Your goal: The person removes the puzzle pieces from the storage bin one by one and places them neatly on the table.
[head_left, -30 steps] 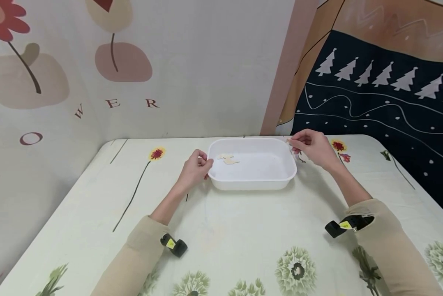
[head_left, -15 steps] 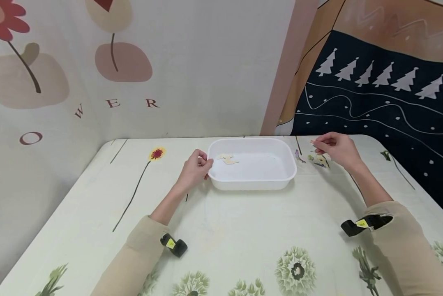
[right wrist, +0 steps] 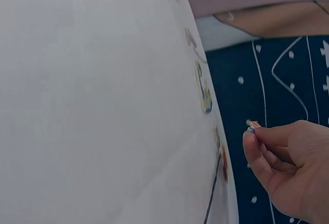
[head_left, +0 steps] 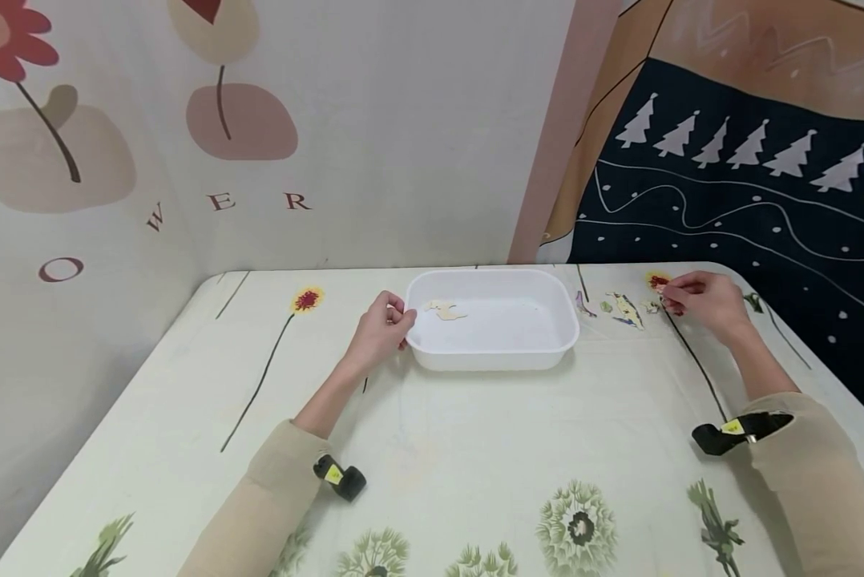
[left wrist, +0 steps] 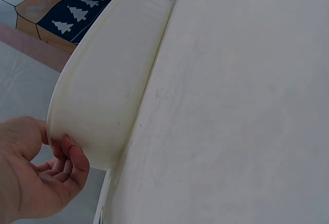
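Note:
A white plastic tub stands at the back middle of the table. Its left rim is pinched by my left hand, thumb inside and fingers outside. Inside the tub, toward the left, lies a flat cream-coloured piece. Held between thumb and fingertips of my right hand is a tiny orange-and-blue piece, raised above the table's back right. Thin cutout-like pieces lie between the tub and that hand: a purple one, a green one, a yellow-and-blue one and a pale one.
A pale cloth printed with flowers covers the table. A light curtain hangs behind it, and a dark fabric with white trees hangs at the right. Black cameras sit on both wrists.
My right hand has moved from beside the tub's right edge further to the right with the small piece, uncovering the pieces on the cloth. The left hand and the tub have stayed put.

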A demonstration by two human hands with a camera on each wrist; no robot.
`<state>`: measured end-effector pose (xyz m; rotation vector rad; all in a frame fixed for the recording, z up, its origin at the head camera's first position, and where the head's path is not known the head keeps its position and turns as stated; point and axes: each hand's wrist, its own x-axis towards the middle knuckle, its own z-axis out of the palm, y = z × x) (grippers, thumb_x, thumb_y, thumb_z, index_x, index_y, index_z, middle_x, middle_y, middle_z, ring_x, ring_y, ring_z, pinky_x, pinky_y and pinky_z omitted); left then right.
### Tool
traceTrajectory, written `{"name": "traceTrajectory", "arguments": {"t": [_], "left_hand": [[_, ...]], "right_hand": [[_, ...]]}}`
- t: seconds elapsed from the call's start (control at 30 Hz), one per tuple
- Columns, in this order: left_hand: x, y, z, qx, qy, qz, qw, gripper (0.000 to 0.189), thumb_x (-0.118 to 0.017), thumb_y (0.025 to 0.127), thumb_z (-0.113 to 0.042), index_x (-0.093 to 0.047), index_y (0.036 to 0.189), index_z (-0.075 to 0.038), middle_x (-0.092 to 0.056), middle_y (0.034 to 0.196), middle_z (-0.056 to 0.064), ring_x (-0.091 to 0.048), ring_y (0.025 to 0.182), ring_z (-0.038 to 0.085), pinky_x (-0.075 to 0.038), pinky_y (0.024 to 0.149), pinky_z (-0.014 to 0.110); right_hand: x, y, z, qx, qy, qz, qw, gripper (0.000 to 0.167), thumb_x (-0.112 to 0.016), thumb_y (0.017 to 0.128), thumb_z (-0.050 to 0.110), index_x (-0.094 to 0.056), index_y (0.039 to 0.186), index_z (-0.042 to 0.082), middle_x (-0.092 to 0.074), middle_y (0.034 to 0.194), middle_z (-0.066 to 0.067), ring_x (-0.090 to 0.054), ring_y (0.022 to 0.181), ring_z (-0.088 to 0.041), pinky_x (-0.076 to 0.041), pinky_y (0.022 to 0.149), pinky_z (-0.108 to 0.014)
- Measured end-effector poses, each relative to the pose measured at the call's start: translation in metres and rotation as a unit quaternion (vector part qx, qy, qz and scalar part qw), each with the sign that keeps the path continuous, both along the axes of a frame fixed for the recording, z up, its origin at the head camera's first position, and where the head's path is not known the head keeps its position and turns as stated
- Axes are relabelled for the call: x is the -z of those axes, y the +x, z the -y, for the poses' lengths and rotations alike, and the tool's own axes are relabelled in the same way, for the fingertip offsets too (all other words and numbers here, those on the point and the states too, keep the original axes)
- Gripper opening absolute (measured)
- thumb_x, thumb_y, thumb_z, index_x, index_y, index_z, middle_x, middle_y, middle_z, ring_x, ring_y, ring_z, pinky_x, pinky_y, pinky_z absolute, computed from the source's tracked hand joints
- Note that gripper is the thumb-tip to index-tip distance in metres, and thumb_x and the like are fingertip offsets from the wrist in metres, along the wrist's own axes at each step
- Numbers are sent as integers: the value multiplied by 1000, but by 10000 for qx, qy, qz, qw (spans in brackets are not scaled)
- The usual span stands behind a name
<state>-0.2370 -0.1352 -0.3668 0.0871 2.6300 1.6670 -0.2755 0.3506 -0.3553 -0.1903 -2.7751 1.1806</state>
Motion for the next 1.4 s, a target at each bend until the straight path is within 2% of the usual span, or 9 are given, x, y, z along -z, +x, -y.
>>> {"name": "traceTrajectory", "arguments": {"t": [0.07,0.33,0.6,0.97,1.4], "left_hand": [[0,0,0,-3,-4,6,10000,21,-57,103,-18,-46,114,-5,-54,81,8,-56,66,19,-48,62,26],[-1,0,-2,-18,-26,63,10000,21,-56,103,-19,-46,115,-5,-54,82,8,-57,68,19,-47,62,26],[-1,-1,-2,-25,-25,95,9999,22,-57,103,-19,-46,115,-5,-54,83,8,-57,68,19,-47,63,26],[-2,0,-3,-29,1,99,9999,20,-57,103,-18,-46,114,-5,-54,83,8,-56,67,20,-47,62,26],[0,-1,0,-42,-43,64,10000,20,-56,103,-19,-47,114,-5,-54,81,7,-57,67,19,-47,62,26]], "right_hand": [[4,-1,-7,137,-15,27,9999,32,-56,103,19,-57,118,-10,-68,88,-5,-62,65,0,-50,61,-15],[11,-2,-29,750,-142,218,9968,32,-57,102,17,-60,116,-12,-63,68,12,-60,56,4,-48,53,-16],[14,-3,-35,1149,-399,379,9919,30,-58,101,9,-58,118,-15,-61,68,8,-59,52,4,-49,49,-17],[13,-6,-38,1428,-396,699,9865,31,-58,100,8,-59,118,-16,-58,58,10,-58,49,0,-47,46,-19],[13,-5,-38,1549,-422,631,9850,32,-55,99,7,-58,121,-16,-55,55,12,-55,48,3,-46,46,-17]]}}
